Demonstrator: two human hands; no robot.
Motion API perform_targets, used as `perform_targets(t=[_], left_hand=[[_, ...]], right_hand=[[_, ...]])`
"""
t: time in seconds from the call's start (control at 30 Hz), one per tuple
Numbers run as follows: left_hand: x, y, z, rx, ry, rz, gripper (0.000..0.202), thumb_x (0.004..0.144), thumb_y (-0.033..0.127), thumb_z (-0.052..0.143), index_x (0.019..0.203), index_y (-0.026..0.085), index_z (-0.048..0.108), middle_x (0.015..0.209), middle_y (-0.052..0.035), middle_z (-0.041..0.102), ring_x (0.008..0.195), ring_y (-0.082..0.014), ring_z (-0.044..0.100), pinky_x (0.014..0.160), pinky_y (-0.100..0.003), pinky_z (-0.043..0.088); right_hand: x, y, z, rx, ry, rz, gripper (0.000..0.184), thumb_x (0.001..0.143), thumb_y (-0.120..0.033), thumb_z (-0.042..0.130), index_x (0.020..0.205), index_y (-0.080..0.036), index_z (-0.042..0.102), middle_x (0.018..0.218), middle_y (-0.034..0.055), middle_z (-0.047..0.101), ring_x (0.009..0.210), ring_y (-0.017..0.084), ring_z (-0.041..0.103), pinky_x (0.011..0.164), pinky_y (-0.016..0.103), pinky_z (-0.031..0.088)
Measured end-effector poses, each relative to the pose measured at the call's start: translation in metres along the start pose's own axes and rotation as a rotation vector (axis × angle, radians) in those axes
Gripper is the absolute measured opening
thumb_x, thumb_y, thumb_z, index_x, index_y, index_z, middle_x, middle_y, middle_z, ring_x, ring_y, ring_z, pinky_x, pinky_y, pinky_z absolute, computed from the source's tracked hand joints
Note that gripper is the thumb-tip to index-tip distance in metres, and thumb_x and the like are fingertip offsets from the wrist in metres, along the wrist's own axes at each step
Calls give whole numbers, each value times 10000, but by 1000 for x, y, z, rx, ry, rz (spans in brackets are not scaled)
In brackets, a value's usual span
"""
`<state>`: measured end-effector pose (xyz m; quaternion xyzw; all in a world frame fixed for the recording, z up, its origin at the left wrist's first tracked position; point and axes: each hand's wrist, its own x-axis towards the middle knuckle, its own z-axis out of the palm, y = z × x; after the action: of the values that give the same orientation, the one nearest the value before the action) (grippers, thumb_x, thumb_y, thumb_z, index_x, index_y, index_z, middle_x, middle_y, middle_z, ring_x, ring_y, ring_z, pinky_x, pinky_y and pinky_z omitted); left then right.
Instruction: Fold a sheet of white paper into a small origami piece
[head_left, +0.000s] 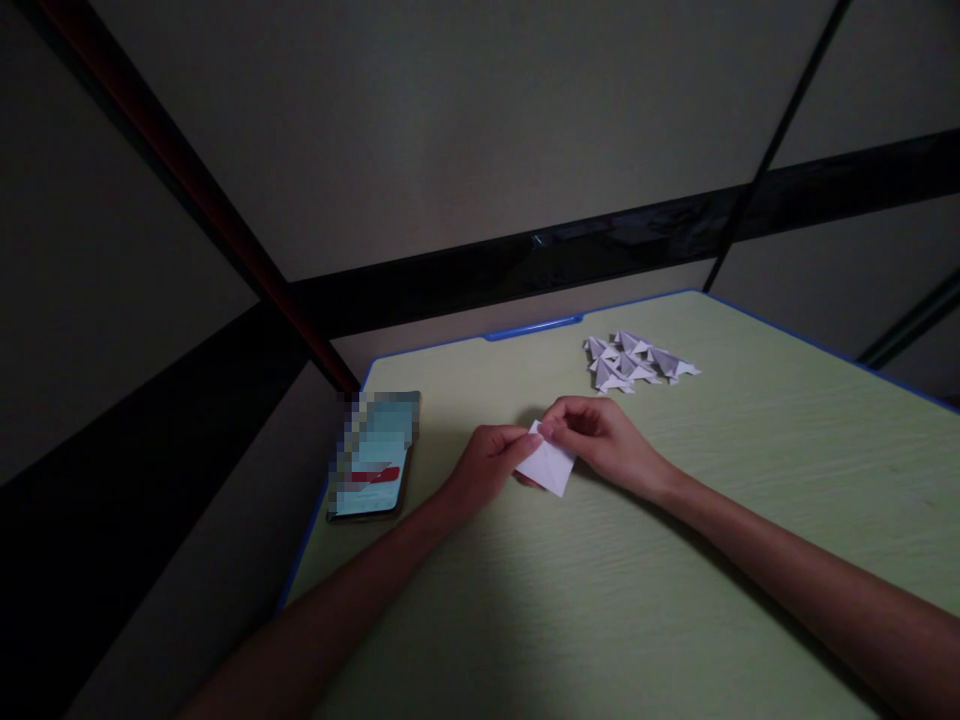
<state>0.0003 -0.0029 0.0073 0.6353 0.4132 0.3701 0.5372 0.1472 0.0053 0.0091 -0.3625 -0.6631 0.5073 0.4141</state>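
Our left hand (486, 465), seen from the head view, is nearly closed, its thumb pressed on top of a small white paper (555, 470) and its other fingers tucked partly beneath. Our right hand (600, 437) is closed in a pinch, thumb and fingertips meeting at the paper's upper right edge, the remaining fingers curled in. So both hands have hold of the same piece, which lies between them over the middle of the pale green counter (675, 600), one corner pointing towards us. Faint crease lines run across it; whether it touches the counter, we cannot tell.

Beyond our right hand, near the far edge, several folded paper shapes (631, 366) sit close together, white and pointed. To the left of our left hand, well apart from the paper, we have a phone (386, 450) lying face up with its screen lit, partly blurred into blocks. Along the counter's far edge is a blue handle (534, 328), and behind it stands a dim wall (480, 130) crossed by a glossy black band (517, 268).
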Motion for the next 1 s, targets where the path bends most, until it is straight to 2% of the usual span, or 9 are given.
perform_targets(t=[0.13, 0.37, 0.47, 0.7, 0.9, 1.0], left_hand=[[1, 1, -1, -6, 15, 2, 295, 691, 329, 494, 481, 128, 542, 451, 9, 497, 434, -79, 450, 432, -195, 342], [0, -2, 1, 44, 0, -39, 147, 640, 234, 556, 571, 106, 575, 500, 16, 521, 461, -70, 452, 447, -187, 321], [0, -1, 1, 48, 51, -41, 155, 632, 231, 562, 550, 100, 566, 484, 24, 506, 449, -63, 433, 432, -178, 299], [-1, 1, 1, -16, 237, 8, 186, 645, 262, 555, 559, 98, 566, 474, 24, 501, 449, -67, 425, 435, -182, 339], [1, -2, 1, -3, 230, 42, 120, 616, 235, 588, 651, 120, 584, 569, 6, 561, 513, -86, 483, 465, -183, 363], [2, -4, 0, 64, 256, 85, 95, 612, 222, 590, 634, 130, 586, 577, 4, 566, 520, -86, 483, 471, -182, 357]], right_hand=[[2, 0, -2, 81, -22, 70, 229, 670, -348, 572, 652, -126, 517, 570, -9, 490, 508, 79, 431, 465, 219, 320], [2, -1, -2, 88, -39, 80, 245, 668, -354, 580, 651, -113, 536, 560, -18, 491, 490, 65, 409, 460, 210, 296], [2, -2, -1, 95, -28, 80, 247, 665, -358, 580, 653, -115, 536, 565, -19, 495, 498, 67, 418, 471, 211, 307], [3, -2, 2, 125, 10, 118, 270, 527, -310, 693, 631, -131, 518, 563, -34, 511, 489, 65, 439, 462, 205, 328], [1, -3, 0, 57, -40, 165, 211, 555, -273, 674, 586, -123, 528, 483, -56, 440, 431, 43, 357, 408, 191, 250], [0, -1, 0, 12, -70, 161, 192, 571, -263, 661, 578, -125, 527, 481, -58, 416, 435, 43, 336, 404, 191, 236]])
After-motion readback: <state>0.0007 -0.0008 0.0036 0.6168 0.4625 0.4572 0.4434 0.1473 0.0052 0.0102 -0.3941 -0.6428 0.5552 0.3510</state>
